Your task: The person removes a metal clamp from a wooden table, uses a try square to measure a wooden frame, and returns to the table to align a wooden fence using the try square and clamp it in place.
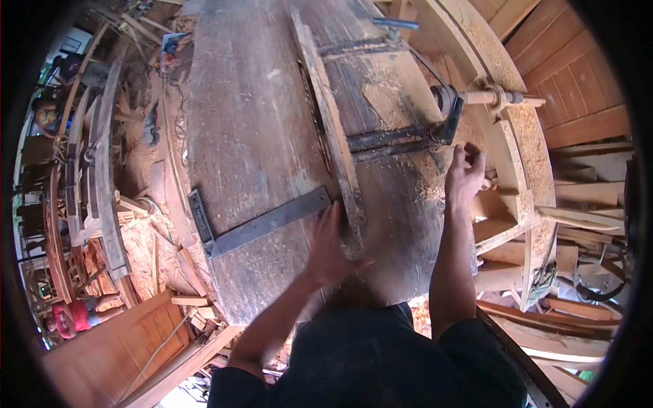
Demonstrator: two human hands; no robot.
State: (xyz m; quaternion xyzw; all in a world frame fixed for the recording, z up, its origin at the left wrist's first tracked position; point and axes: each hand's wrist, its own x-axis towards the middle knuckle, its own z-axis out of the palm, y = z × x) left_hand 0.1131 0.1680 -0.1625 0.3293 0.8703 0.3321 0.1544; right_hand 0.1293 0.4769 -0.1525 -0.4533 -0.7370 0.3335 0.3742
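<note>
A worn wooden workbench (252, 102) fills the middle of the view. My left hand (330, 248) is spread over its near part, blurred, beside the end of a metal try square (272, 221) that lies on the boards. Just past the fingers, a narrow wooden strip (330, 115) runs lengthwise along the bench. My right hand (466, 173) is at the bench's right edge with fingers curled; whether they hold anything is hidden. Close above it are the black end of a metal bar clamp (449, 126) and a wooden handle (479, 97).
Another clamp (354, 47) lies farther up the bench. A sawdust-covered wooden frame (527, 149) stands at the right. Wooden panels (122, 340) and offcuts surround the bench. A person in a red shirt (64, 319) is at the far left, with others above.
</note>
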